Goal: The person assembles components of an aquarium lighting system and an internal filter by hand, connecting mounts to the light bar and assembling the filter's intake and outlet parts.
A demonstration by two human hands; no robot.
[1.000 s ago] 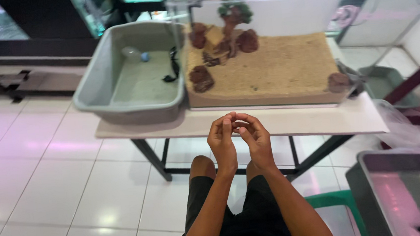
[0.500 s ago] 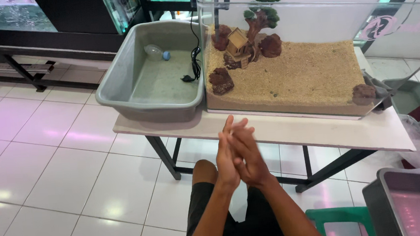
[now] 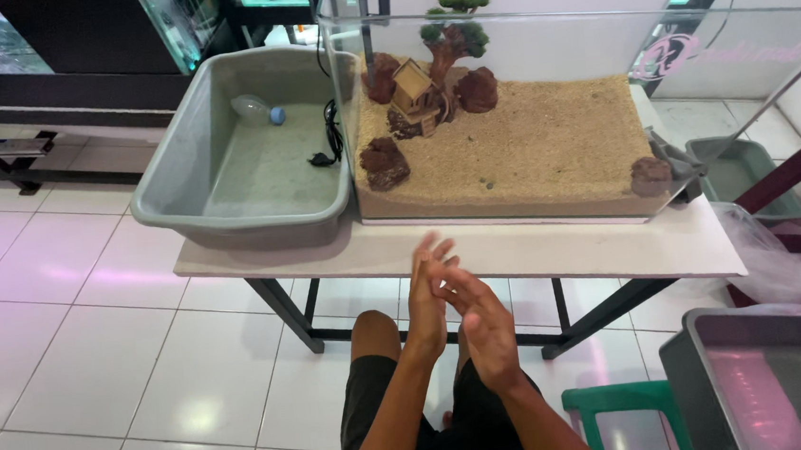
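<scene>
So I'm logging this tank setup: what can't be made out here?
Head view only:
- Left hand palm: covered by the right hand.
- Grey bin: cut off by the frame's lower right edge.
- Small bottle in the grey tub: too small to identify.

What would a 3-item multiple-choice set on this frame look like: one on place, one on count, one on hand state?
1. Where is the grey tub?
A. left of the glass tank
B. under the table
C. inside the tank

2. How many small wooden houses stand on the sand?
A. three
B. one
C. none

3. How are the hands?
A. gripping the tub
B. buried in the sand
C. empty, pressed together

Answers:
1 A, tub and tank sit side by side on the white table.
2 B, a single wooden house stands by the model tree.
3 C, left hand and right hand meet palm to palm before the table, holding nothing.
</scene>
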